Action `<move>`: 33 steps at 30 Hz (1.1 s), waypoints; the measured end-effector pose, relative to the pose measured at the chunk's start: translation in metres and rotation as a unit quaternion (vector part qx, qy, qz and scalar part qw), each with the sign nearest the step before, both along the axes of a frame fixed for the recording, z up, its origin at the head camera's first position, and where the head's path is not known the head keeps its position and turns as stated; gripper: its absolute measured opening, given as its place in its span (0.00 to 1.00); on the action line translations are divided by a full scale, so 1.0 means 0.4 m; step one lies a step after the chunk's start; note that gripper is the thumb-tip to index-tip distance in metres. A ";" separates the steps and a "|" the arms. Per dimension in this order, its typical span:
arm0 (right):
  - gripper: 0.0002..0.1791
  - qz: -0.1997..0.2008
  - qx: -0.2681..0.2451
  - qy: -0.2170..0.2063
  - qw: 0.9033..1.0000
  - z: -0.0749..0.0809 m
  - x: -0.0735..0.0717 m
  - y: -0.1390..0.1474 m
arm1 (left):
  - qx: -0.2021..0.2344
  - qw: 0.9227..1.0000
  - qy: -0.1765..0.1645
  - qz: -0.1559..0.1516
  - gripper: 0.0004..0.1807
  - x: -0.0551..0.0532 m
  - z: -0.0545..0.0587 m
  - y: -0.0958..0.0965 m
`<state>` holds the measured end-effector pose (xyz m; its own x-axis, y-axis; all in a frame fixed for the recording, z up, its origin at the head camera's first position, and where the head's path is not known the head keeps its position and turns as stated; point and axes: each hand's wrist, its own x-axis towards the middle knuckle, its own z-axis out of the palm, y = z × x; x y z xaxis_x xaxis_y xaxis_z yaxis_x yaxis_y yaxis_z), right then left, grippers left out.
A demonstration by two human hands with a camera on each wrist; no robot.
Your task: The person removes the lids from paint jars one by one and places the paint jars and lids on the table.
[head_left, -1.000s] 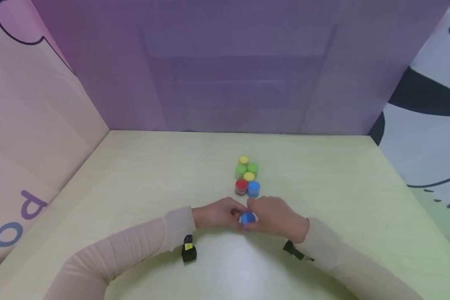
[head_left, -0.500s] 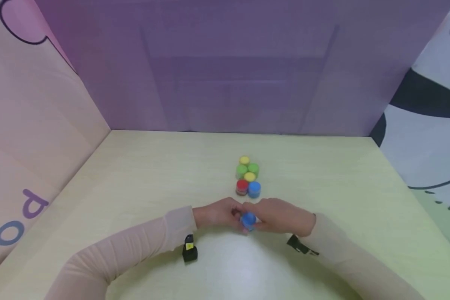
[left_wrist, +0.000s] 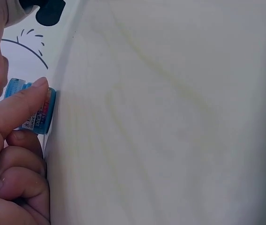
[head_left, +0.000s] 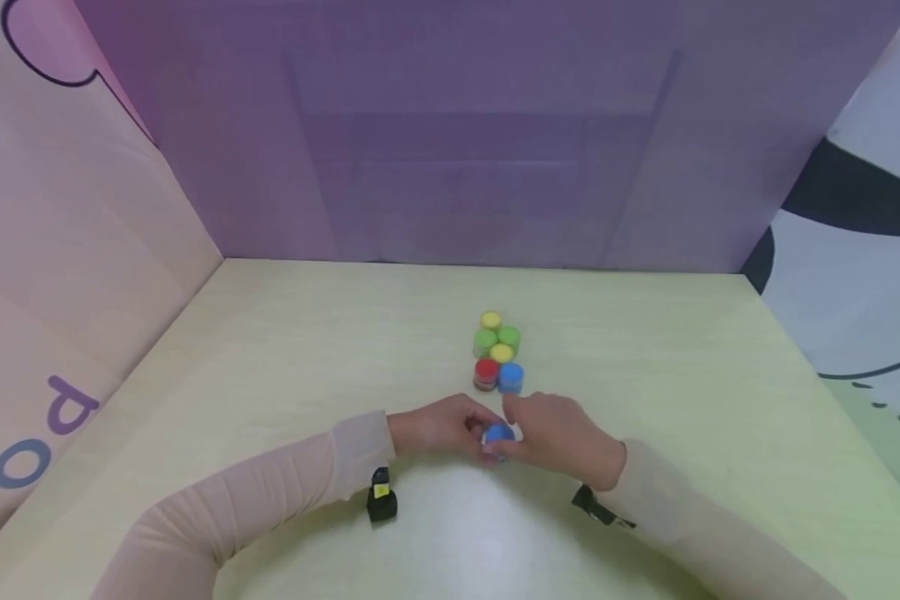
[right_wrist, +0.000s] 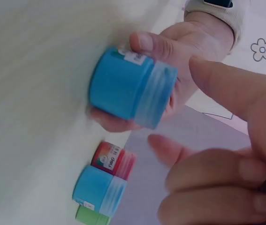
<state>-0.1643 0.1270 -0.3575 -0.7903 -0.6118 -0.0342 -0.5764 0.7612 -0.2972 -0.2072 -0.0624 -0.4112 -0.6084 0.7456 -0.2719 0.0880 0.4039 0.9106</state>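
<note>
My left hand (head_left: 450, 425) grips a small blue paint jar (head_left: 498, 432) between thumb and fingers, low over the table near the middle. In the right wrist view this jar (right_wrist: 116, 84) has a white label on its body and a paler, ribbed lid. My right hand (head_left: 562, 433) is at the lid end, thumb and forefinger on either side of it. Seen from the right wrist, its thumb (right_wrist: 226, 84) and fingertips are apart from the lid, the other fingers loosely curled. The left wrist view shows my left thumb (left_wrist: 22, 103) across the jar's label.
Just beyond my hands stand a red jar (head_left: 486, 375) and another blue jar (head_left: 511, 378) side by side. Behind them are green jars (head_left: 508, 337) and yellow jars (head_left: 491, 320). A purple panel (head_left: 450, 167) borders the table's (head_left: 307, 333) far edge.
My right hand swung away from me at the wrist, its fingers lying lower over the lid, then turned back. The left hand kept hold of the blue paint jar in nearly the same place.
</note>
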 end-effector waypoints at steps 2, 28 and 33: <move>0.23 -0.030 0.013 -0.017 0.999 0.002 0.004 -0.007 | 0.001 1.000 -0.004 0.002 0.16 0.000 0.000 0.000; 0.20 0.093 0.038 -0.017 0.995 0.006 -0.026 0.018 | -0.007 1.000 -0.008 0.019 0.13 0.006 0.001 0.003; 0.20 0.120 0.034 0.005 0.992 0.009 -0.031 0.026 | 0.004 1.000 -0.019 0.017 0.13 0.005 0.000 0.003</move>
<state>-0.1766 0.1376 -0.3537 -0.6226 -0.7790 -0.0744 -0.7461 0.6196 -0.2437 -0.2054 -0.0611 -0.4110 -0.6228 0.7271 -0.2889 0.0403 0.3986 0.9162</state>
